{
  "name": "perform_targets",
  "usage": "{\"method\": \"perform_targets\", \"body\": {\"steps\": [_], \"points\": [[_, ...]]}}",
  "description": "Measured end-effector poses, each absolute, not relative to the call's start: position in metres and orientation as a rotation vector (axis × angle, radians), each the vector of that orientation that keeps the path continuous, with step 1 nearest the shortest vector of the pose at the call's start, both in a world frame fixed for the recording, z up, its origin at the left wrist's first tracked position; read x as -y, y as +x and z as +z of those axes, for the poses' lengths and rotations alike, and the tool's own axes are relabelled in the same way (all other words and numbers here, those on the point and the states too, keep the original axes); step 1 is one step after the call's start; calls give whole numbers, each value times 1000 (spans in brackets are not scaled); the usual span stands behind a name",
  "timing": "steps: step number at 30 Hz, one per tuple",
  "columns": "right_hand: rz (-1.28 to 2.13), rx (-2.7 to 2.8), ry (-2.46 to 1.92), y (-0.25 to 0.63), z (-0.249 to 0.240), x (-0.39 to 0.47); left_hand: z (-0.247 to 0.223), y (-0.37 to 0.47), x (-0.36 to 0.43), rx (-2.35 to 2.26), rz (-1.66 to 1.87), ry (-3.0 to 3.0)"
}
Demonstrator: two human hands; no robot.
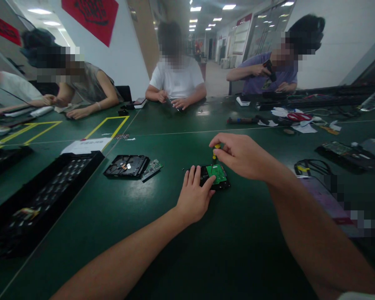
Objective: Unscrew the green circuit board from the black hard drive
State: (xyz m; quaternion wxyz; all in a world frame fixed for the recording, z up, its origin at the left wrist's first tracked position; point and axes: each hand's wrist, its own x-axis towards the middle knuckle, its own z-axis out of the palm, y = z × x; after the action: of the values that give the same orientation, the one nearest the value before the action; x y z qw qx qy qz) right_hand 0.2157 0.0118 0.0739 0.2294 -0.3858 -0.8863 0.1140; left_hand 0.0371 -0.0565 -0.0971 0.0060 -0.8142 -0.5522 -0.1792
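Note:
A hard drive (224,183) with a green circuit board (219,173) facing up lies on the table in front of me. My left hand (195,193) holds it down from its near left side, fingers spread over the casing and board, thumb by the near edge. Pinched in my right hand (242,156) is a small screwdriver (214,154) with a yellow and black handle, upright over the board. Its tip comes down close to my left index finger; whether it sits in a screw I cannot tell. Left of my hands lie another black drive (126,166) and a loose circuit board (153,168).
A long black tray (46,191) with small parts stands on the left. To the right are a black cable (312,166), a drive-like unit (345,155) and a purplish flat object (328,200). Several people sit across the green table (162,141).

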Motion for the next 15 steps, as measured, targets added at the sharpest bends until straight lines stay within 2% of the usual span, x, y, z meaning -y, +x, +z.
{"method": "perform_targets", "body": {"steps": [5, 15], "points": [[286, 2459, -974, 215, 73, -13, -94, 38, 58, 1740, -558, -2547], [244, 2354, -1225, 221, 73, -17, -93, 38, 57, 1738, -547, -2562]]}}
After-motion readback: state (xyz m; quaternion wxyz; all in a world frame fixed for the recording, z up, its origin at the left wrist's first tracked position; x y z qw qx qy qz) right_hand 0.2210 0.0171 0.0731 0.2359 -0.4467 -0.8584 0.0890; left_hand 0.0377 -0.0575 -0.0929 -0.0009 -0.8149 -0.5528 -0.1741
